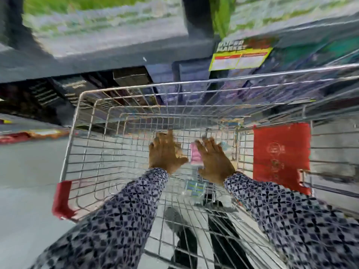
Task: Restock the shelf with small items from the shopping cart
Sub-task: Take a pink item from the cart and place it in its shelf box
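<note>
Two hands reach down inside the wire cart (124, 105), both in sleeves (120, 214) of a small dark-and-pale geometric print. The left hand (165, 152) has its fingers spread, palm down, holding nothing that I can make out. The right hand (214, 159) is likewise spread wide, fingers fanned, just beside a pink packet (194, 155) that lies between the two hands on the cart's mesh floor; whether a fingertip touches it is lost in the blur. A second small item, a blue-and-white packet (195, 188), lies nearer the person, below the right wrist. More small things sit at the far right corner of the basket, too smeared to count.

The cart is thin bright metal grid, with one red plastic bumper (62, 200) at its near left corner and a red flap (281, 156) on its right side. Beyond the far rim runs a grey shelf (116, 55) carrying a yellow price label (240, 59), with dark boxes (132, 76) beneath.
</note>
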Demonstrator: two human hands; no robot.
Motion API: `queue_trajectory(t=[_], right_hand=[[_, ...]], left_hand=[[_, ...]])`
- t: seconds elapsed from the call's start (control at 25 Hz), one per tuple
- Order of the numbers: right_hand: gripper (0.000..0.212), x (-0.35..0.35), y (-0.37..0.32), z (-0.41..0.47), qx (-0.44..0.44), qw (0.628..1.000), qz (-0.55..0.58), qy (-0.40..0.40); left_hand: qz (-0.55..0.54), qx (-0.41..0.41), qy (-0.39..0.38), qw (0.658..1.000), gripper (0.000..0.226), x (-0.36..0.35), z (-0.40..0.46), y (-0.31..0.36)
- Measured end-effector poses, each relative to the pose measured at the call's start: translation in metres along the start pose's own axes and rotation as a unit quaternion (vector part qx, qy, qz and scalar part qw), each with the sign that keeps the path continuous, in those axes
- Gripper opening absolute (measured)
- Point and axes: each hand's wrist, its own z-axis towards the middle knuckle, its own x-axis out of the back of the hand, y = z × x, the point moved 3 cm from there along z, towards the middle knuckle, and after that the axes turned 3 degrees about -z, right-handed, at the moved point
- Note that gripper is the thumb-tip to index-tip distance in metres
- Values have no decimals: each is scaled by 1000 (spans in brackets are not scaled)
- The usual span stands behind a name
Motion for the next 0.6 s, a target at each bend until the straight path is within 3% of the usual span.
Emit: queue_trajectory(t=[0.12, 0.24, 0.4, 0.6], right_hand=[[111, -15, 4, 11, 6, 1000, 0, -2], [110, -19, 0, 22, 7, 1000, -10, 1], [96, -27, -14, 31, 3, 999, -36, 32], [100, -34, -7, 27, -44, 997, -12, 66]], left_hand=[[-15, -13, 26, 999, 122, 5, 9, -21], [44, -39, 32, 998, 122, 19, 13, -51], [138, -202, -31, 969, 114, -9, 3, -38], [115, -168, -40, 978, 101, -39, 10, -19]])
